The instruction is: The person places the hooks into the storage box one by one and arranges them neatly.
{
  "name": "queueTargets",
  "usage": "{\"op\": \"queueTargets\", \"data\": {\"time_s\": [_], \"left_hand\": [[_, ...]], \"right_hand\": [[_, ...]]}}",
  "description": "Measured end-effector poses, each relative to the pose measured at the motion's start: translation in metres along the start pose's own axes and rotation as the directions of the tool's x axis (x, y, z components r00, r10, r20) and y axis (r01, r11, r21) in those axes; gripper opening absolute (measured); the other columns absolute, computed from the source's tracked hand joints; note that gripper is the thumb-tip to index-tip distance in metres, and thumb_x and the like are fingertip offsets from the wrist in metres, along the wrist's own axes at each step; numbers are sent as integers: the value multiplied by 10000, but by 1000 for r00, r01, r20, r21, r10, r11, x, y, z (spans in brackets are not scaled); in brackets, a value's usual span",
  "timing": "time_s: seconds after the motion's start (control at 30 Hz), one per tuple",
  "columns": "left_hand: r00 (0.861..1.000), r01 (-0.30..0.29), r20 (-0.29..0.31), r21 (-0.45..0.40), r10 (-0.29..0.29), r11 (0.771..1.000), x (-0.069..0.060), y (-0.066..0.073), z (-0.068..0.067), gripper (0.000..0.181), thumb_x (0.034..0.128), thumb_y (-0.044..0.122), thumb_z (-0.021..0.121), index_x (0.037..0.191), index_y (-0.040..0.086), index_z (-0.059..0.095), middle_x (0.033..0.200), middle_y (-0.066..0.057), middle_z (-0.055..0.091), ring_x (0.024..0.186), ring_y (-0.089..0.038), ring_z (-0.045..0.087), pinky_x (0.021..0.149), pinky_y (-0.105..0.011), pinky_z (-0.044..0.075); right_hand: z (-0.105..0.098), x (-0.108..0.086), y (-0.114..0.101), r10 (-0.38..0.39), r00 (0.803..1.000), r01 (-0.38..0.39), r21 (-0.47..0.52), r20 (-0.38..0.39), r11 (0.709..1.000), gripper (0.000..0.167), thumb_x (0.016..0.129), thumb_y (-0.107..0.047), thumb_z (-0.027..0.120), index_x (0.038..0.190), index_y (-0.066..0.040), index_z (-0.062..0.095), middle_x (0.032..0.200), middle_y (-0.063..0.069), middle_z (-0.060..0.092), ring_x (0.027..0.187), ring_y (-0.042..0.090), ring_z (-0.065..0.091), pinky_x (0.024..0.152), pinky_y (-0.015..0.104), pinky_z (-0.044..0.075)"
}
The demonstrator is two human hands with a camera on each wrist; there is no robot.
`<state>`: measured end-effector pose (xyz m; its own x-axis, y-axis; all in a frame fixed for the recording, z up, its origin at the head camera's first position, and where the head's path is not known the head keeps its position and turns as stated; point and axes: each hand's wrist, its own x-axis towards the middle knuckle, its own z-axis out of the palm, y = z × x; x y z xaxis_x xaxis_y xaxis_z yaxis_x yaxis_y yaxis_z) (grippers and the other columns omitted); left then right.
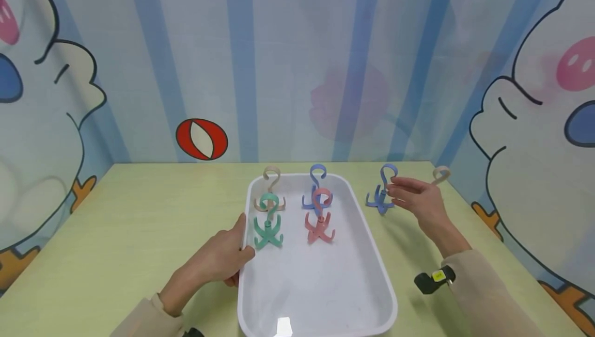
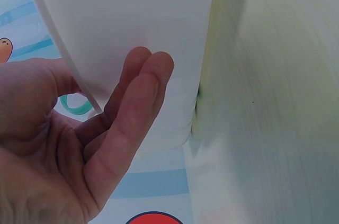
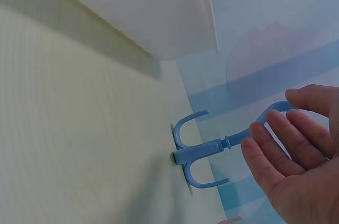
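Observation:
A white rectangular tray (image 1: 316, 285) stands on the table, and my left hand (image 1: 223, 257) grips its left side, thumb over the rim and fingers along the outer wall (image 2: 175, 33). In the tray stand several multi-prong hanger hooks: a beige hook (image 1: 271, 174), a green hook (image 1: 268, 231), a blue hook (image 1: 318, 169) and a pink hook (image 1: 320, 228). Right of the tray, another blue hook (image 3: 198, 152) stands upright on the table. Beside its stem is my right hand (image 1: 418, 200), fingers extended and not closed round it; whether they touch it I cannot tell.
Behind my right hand rises the curl of another beige hook (image 1: 441, 173), its base hidden. The pale yellow table (image 1: 153, 213) ends at a striped blue curtain (image 1: 288, 68) with cartoon figures, which also runs along both sides.

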<state>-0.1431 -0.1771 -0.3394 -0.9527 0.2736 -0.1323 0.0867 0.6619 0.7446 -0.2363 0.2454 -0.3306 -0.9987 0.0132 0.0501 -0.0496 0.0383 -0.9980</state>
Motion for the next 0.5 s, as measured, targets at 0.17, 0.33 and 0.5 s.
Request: {"op": "queueTargets", "data": {"time_s": [0.17,0.33,0.5], "left_hand": [[1000,-1,1,1,1,1000,0,0,0,696,955,53,530,1593,-9,258,755,-119,663,427,-185,625,417,-362,555],[1000,-10,-3,5,10,1000,0,0,0,696,954,56,527,1590,-19,256,735,-121,659,418,-179,618,421,-378,561],[1000,-14,-7,5,14,1000,0,0,0,681,948,55,524,1575,-18,269,721,-116,657,414,-177,615,421,-383,561]], "right_hand": [[-1,5,5,14,1000,-15,-19,-26,1000,204,999,-89,707,1201,-110,727,922,-133,794,914,7,763,867,236,635],[-2,9,8,32,998,-34,-42,-50,999,272,1001,-88,703,1269,-47,692,904,-143,787,891,1,759,868,239,635],[-2,11,8,65,994,-73,-97,-87,993,440,1005,-105,699,1397,66,597,881,-161,772,866,-9,753,862,241,637]]}}
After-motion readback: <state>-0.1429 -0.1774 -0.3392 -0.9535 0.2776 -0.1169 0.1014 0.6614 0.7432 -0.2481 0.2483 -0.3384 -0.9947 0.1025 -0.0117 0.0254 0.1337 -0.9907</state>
